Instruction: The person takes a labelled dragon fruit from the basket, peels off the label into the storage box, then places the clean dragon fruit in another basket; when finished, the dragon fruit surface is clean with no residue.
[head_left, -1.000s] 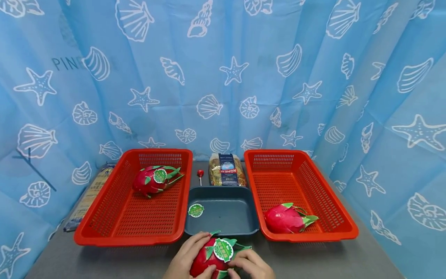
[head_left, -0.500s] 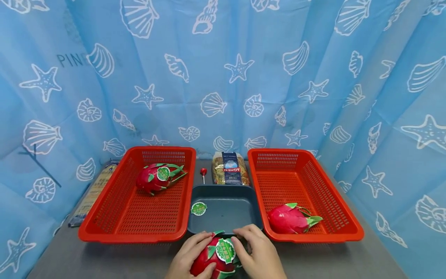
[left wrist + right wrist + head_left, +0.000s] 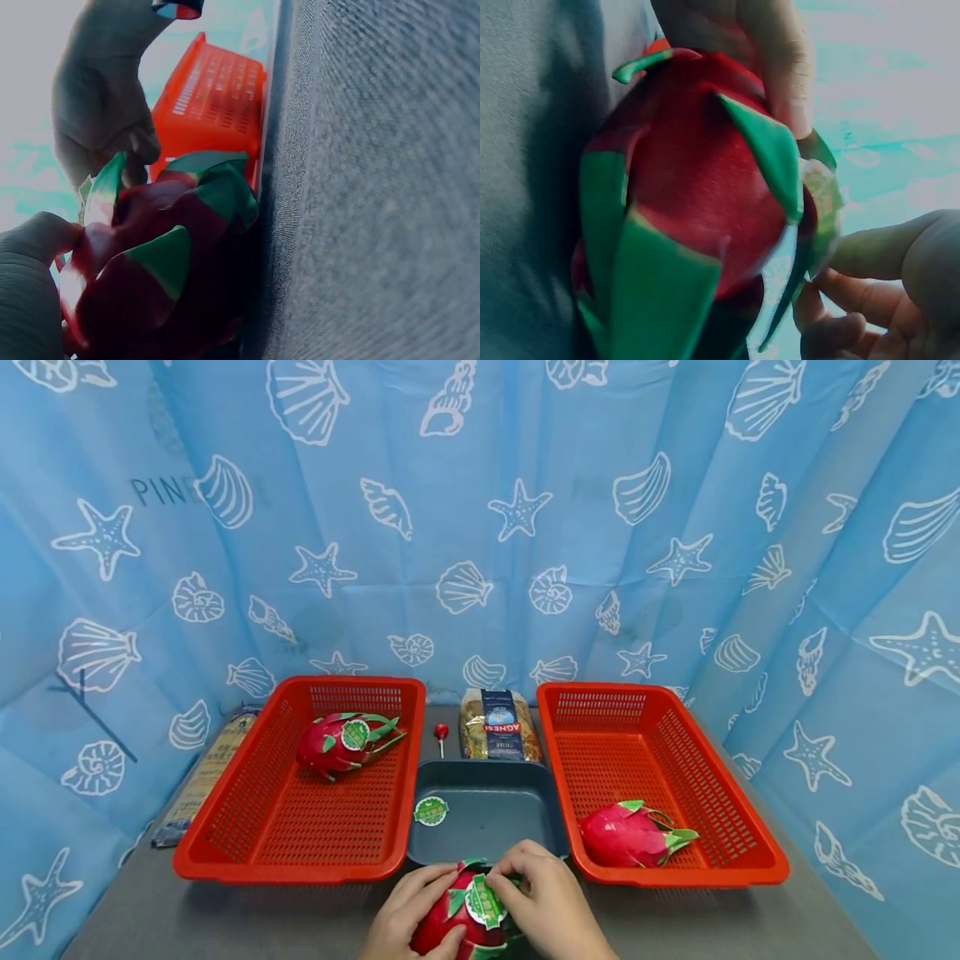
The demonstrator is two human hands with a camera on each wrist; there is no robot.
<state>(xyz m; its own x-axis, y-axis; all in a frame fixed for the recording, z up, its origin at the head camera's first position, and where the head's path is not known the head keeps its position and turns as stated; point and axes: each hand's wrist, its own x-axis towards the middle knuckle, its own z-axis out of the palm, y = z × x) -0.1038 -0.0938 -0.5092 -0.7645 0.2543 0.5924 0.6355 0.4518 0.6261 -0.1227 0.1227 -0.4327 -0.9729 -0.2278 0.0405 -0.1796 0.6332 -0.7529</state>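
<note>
At the front of the table, my left hand (image 3: 408,910) grips a red dragon fruit (image 3: 438,931) with green scales, fingers over its left side and thumb at the near side. A round green-and-white sticker (image 3: 485,902) is on its upper face. My right hand (image 3: 551,897) pinches that sticker's right edge between thumb and forefinger. In the right wrist view the sticker (image 3: 821,214) stands out edge-on from the fruit's skin, with the fingertips at its lower edge. A second such sticker (image 3: 431,811) clings to the left inner wall of the dark blue tray (image 3: 495,853).
Red baskets flank the tray: the left basket (image 3: 285,872) holds a stickered dragon fruit (image 3: 337,745), the right basket (image 3: 720,875) one without a visible sticker (image 3: 626,837). Behind lie a lollipop (image 3: 441,732) and a pasta bag (image 3: 495,727). A long packet (image 3: 210,772) lies far left.
My right hand has moved from the fruit's leafy end up to the sticker's edge and pinches it. The sticker's right side now looks bent. The left hand keeps its grip; the head view shifted slightly.
</note>
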